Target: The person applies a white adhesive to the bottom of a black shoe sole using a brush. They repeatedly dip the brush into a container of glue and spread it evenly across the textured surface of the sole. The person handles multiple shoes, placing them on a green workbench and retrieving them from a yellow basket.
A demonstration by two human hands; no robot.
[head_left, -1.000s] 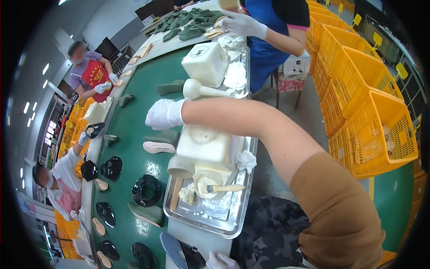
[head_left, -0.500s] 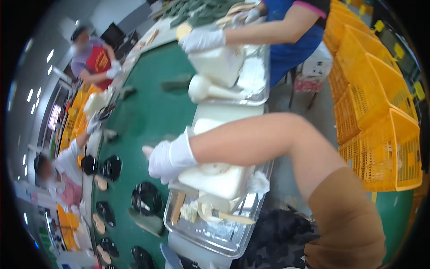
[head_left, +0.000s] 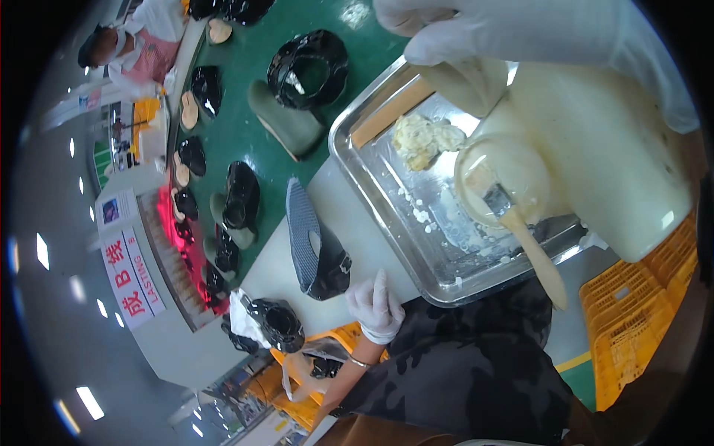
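My right hand (head_left: 513,37), in a white glove, is above the metal tray, over a cream-coloured piece (head_left: 468,85) beside a large off-white plastic jug (head_left: 617,156). Its fingers look curled; what they hold, if anything, is hidden at the top edge. A wooden-handled brush (head_left: 532,256) leans in a pale round cup of whitish liquid (head_left: 483,178). My left hand (head_left: 375,308), also gloved, is low, at the bench's near edge, index finger stretched out and the others bent, with nothing visible in it. Just left of it lies a black shoe upper with a blue-grey sole (head_left: 305,238).
The metal tray (head_left: 428,279) has white splashes, a crumpled yellowish lump (head_left: 424,141) and a wooden strip (head_left: 390,111). Glossy black shoe uppers (head_left: 309,70) and grey-green soles (head_left: 286,123) lie on the green belt. A person (head_left: 145,52) works across it. Yellow crates (head_left: 639,312) stand right.
My view has swung down and closer to the tray. The right hand is now over the tray and jug instead of reaching across the belt. My left hand has come into view.
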